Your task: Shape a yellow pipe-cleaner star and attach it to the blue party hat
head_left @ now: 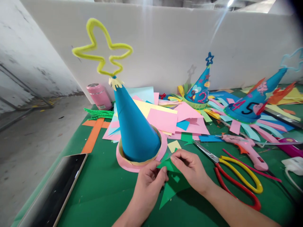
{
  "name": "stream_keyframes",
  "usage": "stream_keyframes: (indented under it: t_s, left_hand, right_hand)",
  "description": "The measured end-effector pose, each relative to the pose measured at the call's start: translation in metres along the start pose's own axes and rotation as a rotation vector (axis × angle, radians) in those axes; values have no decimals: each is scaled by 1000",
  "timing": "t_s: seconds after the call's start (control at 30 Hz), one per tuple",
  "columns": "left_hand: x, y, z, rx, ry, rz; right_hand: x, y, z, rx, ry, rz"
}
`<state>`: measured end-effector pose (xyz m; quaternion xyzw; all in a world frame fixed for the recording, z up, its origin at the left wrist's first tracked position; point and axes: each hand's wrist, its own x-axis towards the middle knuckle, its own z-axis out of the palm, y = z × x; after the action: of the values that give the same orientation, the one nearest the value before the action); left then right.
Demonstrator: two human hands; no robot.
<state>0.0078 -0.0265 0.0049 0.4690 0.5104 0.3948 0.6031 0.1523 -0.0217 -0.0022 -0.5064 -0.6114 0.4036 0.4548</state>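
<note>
A blue paper cone hat (pixel 134 126) stands upright on a pink paper ring (pixel 132 165), topped by a yellow pipe-cleaner star (pixel 101 47). Just in front of it, my left hand (pixel 149 184) and my right hand (pixel 191 167) both pinch a small green paper cutout (pixel 168 165) between fingertips. A larger green paper scrap (pixel 171 190) lies on the green mat under my hands. Both hands have their fingers closed on the cutout.
Red and yellow scissors (pixel 234 179) lie right of my right hand, a pink glue gun (pixel 246 148) beyond them. Two decorated blue hats (pixel 201 86) (pixel 255 101) stand at the back amid coloured paper sheets (pixel 170 118). A tablet (pixel 56 189) lies front left, a pink bottle (pixel 98 96) behind.
</note>
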Motion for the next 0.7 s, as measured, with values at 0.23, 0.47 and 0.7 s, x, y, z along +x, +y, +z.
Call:
stream_keyframes:
  t_s: [0.23, 0.47, 0.7]
  left_hand:
    - [1, -2, 1, -8, 26, -24]
    - [3, -4, -1, -196, 35, -87]
    - [2, -1, -4, -262, -39, -40]
  right_hand:
    - [2, 7, 3, 309, -21, 205]
    - [0, -1, 2, 262, -105, 150]
    - [0, 3, 2, 214, -58, 124]
